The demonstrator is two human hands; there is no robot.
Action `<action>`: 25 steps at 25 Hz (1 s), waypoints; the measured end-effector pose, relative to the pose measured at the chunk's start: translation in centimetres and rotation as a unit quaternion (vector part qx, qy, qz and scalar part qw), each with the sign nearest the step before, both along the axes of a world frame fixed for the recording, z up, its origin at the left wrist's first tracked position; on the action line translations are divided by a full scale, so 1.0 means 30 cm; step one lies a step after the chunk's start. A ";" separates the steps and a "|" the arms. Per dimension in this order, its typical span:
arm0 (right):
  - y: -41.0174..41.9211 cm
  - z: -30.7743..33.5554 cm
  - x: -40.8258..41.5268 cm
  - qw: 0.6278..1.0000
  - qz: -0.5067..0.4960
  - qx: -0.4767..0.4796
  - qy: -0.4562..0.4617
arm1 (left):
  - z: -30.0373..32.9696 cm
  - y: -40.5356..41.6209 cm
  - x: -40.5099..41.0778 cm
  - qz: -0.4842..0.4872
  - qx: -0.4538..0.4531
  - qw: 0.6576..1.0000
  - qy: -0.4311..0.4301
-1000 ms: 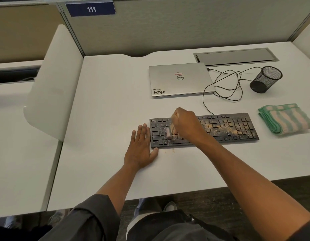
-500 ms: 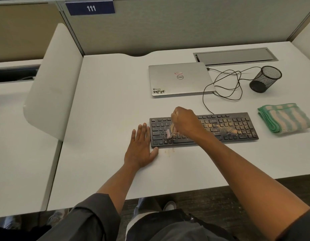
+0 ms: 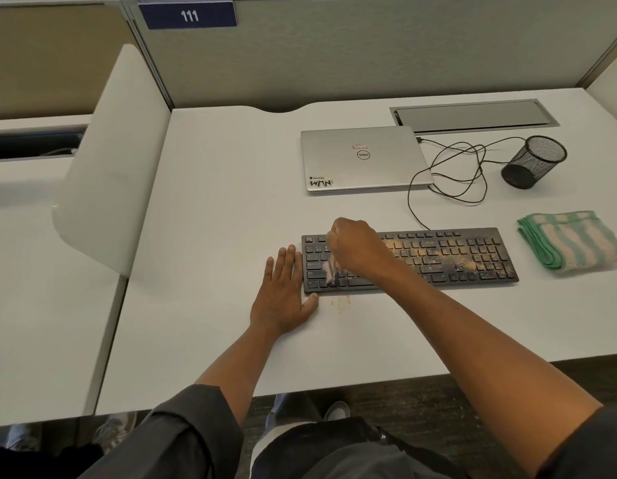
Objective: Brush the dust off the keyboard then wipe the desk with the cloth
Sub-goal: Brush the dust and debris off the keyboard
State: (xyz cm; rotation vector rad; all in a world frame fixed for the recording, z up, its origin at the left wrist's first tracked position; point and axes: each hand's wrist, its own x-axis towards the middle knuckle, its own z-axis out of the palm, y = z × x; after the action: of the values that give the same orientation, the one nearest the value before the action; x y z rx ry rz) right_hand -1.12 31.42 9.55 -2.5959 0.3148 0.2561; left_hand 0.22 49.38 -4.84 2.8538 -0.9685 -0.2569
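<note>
The right hand point(image 3: 355, 247) grips a blurred pinkish brush point(image 3: 331, 271) over the dusty keyboard point(image 3: 455, 254); the left hand point(image 3: 283, 292) lies flat on the bench point(image 3: 214, 219). A closed laptop point(image 3: 364, 159), tangled cable point(image 3: 448, 174) and mesh cup point(image 3: 533, 160) sit behind. The striped cloth point(image 3: 573, 240) lies right.

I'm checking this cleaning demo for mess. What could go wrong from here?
The right hand brushes with a small pink brush toward the front edge of the black keyboard; tan dust already lies on the white desk there. Thick dust remains at the keyboard's right, near the folded green striped cloth, and could soil it.
</note>
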 end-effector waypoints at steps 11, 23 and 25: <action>-0.004 0.003 0.017 1.000 -0.010 -0.003 -0.008 | 0.004 -0.001 -0.001 0.002 0.001 1.000 -0.001; -0.075 -0.023 0.023 0.997 -0.041 0.057 -0.026 | 0.011 -0.002 -0.005 0.001 -0.005 1.000 -0.003; -0.078 -0.033 0.021 0.998 -0.032 0.060 -0.003 | 0.010 0.000 -0.002 0.001 0.000 1.000 -0.002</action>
State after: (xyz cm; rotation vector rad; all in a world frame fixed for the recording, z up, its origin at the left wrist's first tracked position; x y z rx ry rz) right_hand -0.48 29.08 8.55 -2.4636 0.3678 0.2381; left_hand 0.17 49.37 -4.54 2.8551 -0.9676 -0.2517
